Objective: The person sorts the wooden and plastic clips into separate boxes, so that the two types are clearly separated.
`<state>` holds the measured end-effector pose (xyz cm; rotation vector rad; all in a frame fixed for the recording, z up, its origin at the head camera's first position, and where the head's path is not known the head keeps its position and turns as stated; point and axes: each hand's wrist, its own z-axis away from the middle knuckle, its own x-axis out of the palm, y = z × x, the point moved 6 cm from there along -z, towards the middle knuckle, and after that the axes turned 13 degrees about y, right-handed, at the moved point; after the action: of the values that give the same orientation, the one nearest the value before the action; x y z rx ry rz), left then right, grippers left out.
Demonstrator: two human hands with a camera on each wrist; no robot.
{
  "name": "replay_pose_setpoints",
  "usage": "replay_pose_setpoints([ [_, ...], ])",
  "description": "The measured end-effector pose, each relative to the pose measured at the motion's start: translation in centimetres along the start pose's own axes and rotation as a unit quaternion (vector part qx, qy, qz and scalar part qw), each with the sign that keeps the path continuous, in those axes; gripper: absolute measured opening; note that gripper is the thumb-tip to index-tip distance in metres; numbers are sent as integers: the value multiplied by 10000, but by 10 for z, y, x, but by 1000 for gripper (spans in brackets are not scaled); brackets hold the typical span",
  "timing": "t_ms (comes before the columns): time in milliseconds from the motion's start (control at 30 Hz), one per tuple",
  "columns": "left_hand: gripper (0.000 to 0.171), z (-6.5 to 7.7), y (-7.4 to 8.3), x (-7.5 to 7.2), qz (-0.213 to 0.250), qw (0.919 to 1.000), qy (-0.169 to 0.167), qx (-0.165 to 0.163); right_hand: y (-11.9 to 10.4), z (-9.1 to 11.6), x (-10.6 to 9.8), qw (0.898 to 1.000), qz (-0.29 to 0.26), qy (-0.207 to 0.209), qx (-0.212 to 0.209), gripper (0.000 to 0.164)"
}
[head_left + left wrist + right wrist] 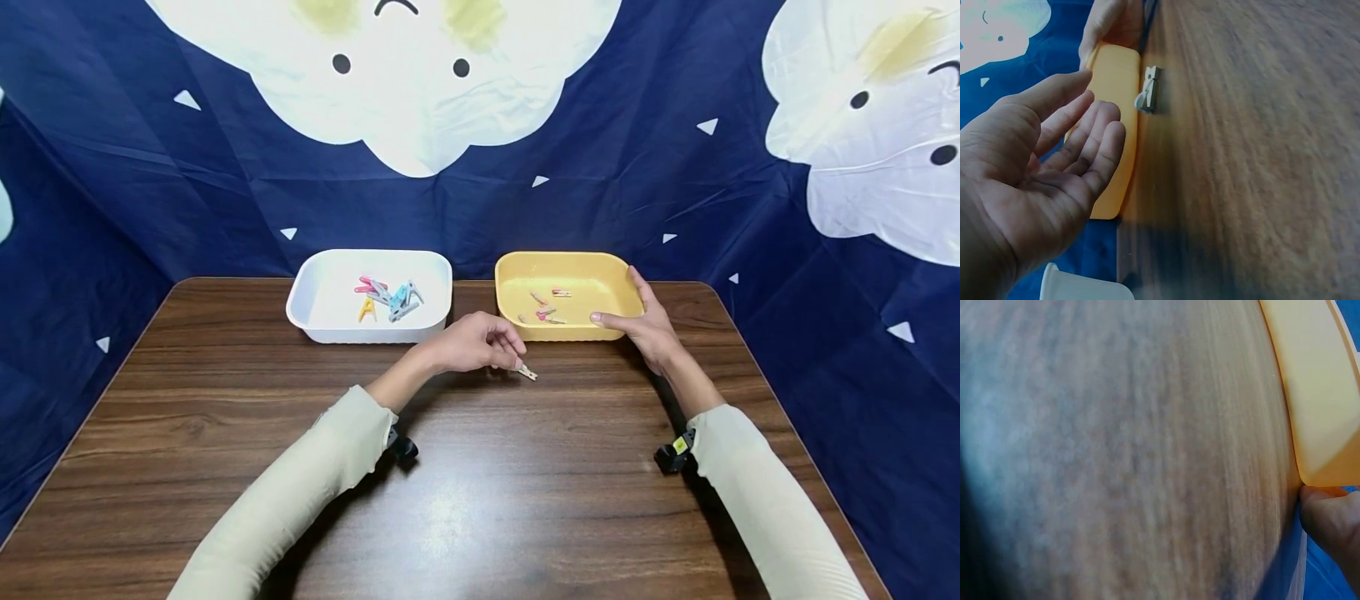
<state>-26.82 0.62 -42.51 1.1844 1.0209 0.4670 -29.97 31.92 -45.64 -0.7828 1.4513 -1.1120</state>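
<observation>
A small pale clothespin [527, 372] [1148, 89] lies on the brown table [480, 483], just in front of the yellow tray [510, 267] [1116, 125]. My left hand [480, 342] [1054, 162] hovers right beside the pin with relaxed, open fingers and holds nothing. At the tray's front right corner [1316, 394] my right hand [648, 325] [1332, 519] rests, thumb on the front rim and straight fingers along the right side. A few small clothespins [547, 312] lie inside the yellow tray.
A white tray [315, 283] [1079, 287] with several coloured clothespins [390, 298] stands to the left of the yellow one, at the table's far edge. A dark blue cloth with white clouds [600, 167] hangs close behind and around the table.
</observation>
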Motion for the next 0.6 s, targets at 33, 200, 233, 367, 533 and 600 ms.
replay_pose_setpoints([
  [33, 25, 0, -2, 1, 41, 10000, -54, -24, 0, 0, 0, 10000, 20, 8, -6, 126],
  [200, 29, 2, -10, 3, -84, 9998, -121, -113, 0, 0, 0, 10000, -1, 3, 30, 126],
  [233, 30, 2, -11, 3, -162, 9997, -100, -123, 0, 0, 1, 10000, -14, -3, 38, 127],
  [367, 31, 3, -15, 3, -448, 9989, -30, -147, 1, 0, 1, 10000, -23, -18, 64, 127],
  [533, 30, -1, -18, 5, -740, 9972, -14, -53, 0, -1, 0, 10000, 30, 11, 30, 127],
  [600, 30, -2, -18, 6, -899, 9959, -63, 19, 0, -1, 0, 10000, 42, 13, 43, 127],
])
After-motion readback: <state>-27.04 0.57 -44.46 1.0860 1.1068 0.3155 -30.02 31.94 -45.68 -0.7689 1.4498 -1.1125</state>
